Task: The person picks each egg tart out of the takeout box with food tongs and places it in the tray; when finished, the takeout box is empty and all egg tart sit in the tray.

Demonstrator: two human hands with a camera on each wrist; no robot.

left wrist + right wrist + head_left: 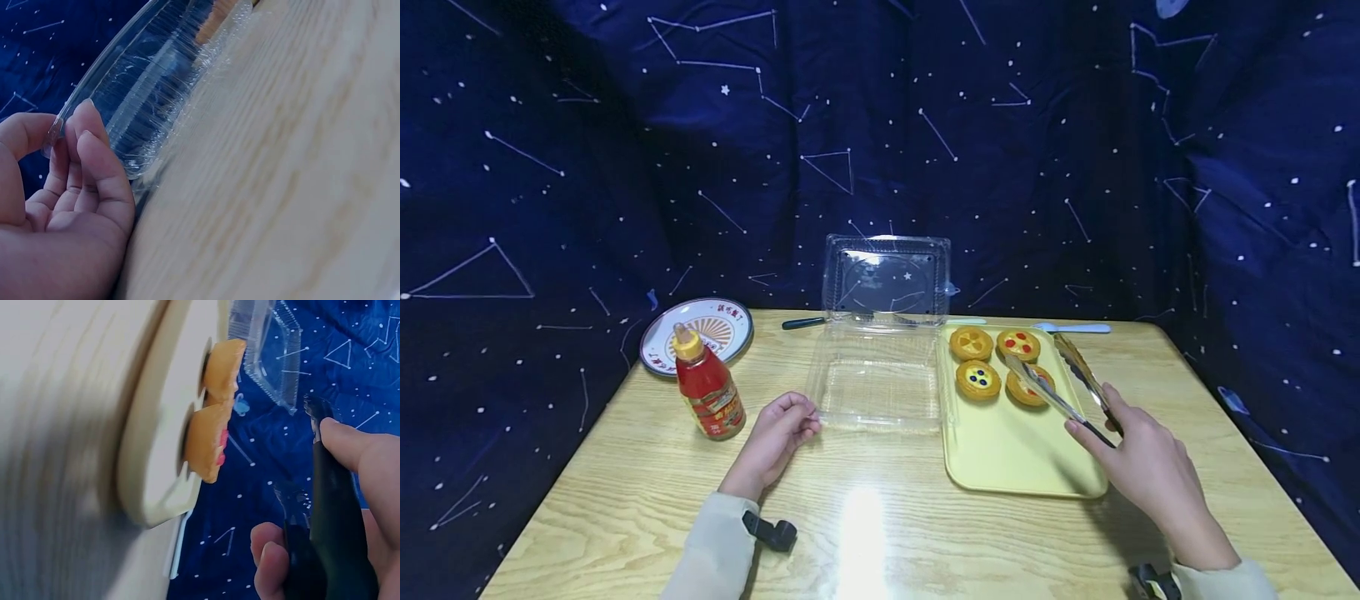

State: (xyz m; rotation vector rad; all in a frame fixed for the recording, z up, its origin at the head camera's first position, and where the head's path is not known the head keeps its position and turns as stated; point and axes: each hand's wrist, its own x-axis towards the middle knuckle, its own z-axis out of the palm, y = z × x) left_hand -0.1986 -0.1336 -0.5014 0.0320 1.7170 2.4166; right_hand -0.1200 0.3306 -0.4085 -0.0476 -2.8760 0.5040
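Note:
My left hand (781, 433) pinches the near left corner of a clear plastic clamshell box (880, 422), whose lid (886, 279) stands raised at the back. The left wrist view shows thumb and fingertips on its rim. My right hand (1153, 458) holds metal tongs (1054, 401) by their dark handles, with the arms spread apart over the right side of a yellow tray (1007, 458). Several tarts sit at the tray's far end: one with blueberries (978, 381), one with red pieces (1018, 345), a yellow-topped one (971, 342), and one (1024, 393) partly covered by the tongs.
A red sauce bottle (713, 396) with a yellow cap stands left of my left hand. Behind it lies a patterned plate (658, 333). A dark-handled utensil (802, 323) and a pale fork (1078, 328) lie along the back edge, before a starry blue curtain (880, 125).

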